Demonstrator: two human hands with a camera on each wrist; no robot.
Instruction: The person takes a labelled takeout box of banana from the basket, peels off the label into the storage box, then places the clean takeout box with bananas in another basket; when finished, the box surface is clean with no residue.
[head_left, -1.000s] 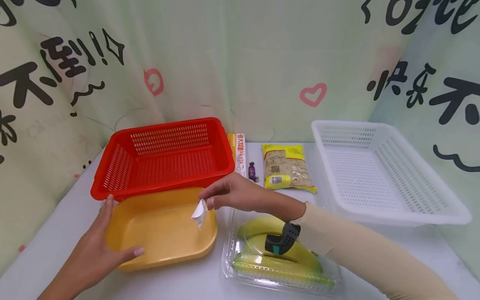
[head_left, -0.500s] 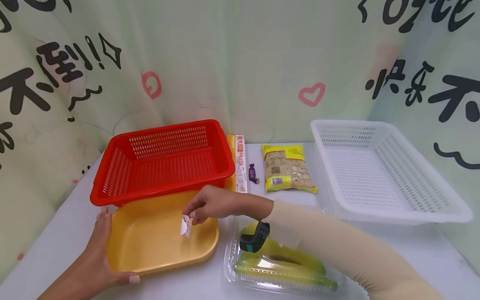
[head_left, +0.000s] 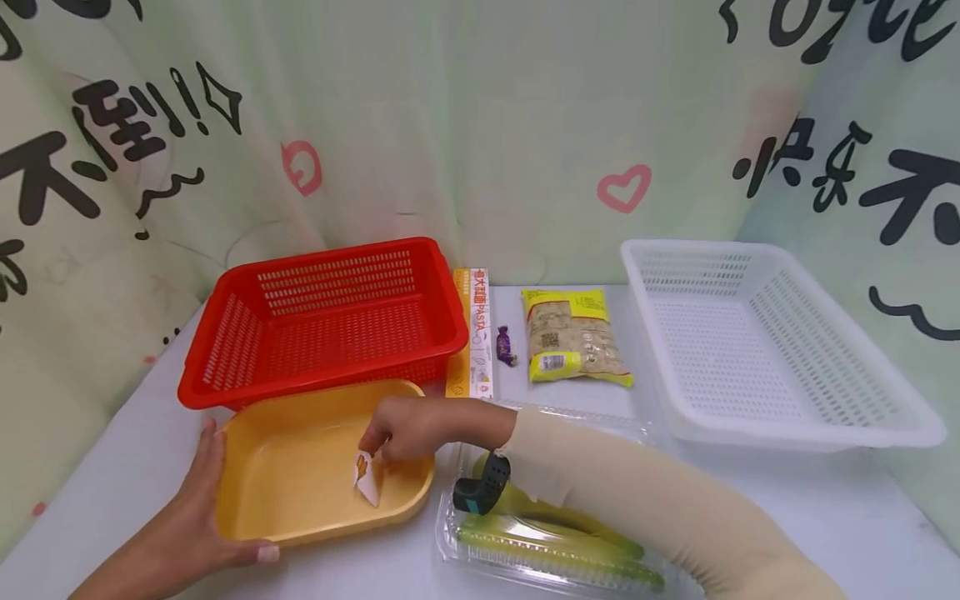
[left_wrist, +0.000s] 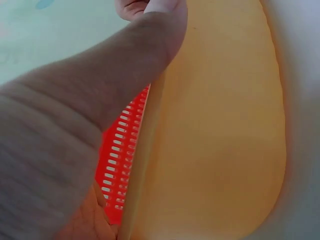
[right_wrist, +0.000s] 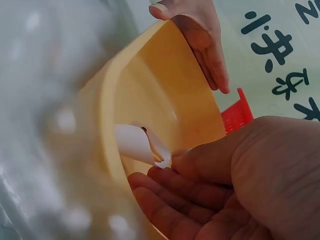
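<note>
My right hand (head_left: 412, 427) reaches over the right end of a yellow plastic basin (head_left: 281, 479). Between thumb and fingertips it pinches a small white piece of paper (head_left: 366, 481) with orange print, which hangs inside the basin's walls. In the right wrist view this paper (right_wrist: 134, 142) looks curled or folded. At the basin's left end rests my left hand (head_left: 187, 517), its thumb along the front side and its fairly straight fingers against the left rear rim. No other thing shows in the basin; my right hand covers part of its right end.
A red basket (head_left: 345, 333) stands behind the basin, a white basket (head_left: 787, 367) at right. Between them lie a pasta box (head_left: 480, 333), a purple-wrapped candy (head_left: 505, 346) and a yellow-ended bag (head_left: 577, 333). Bananas (head_left: 547, 542) in a clear box sit under my right forearm.
My right hand has moved left and lower into the basin with the paper. My left hand's thumb has shifted from over the basin to its front side.
</note>
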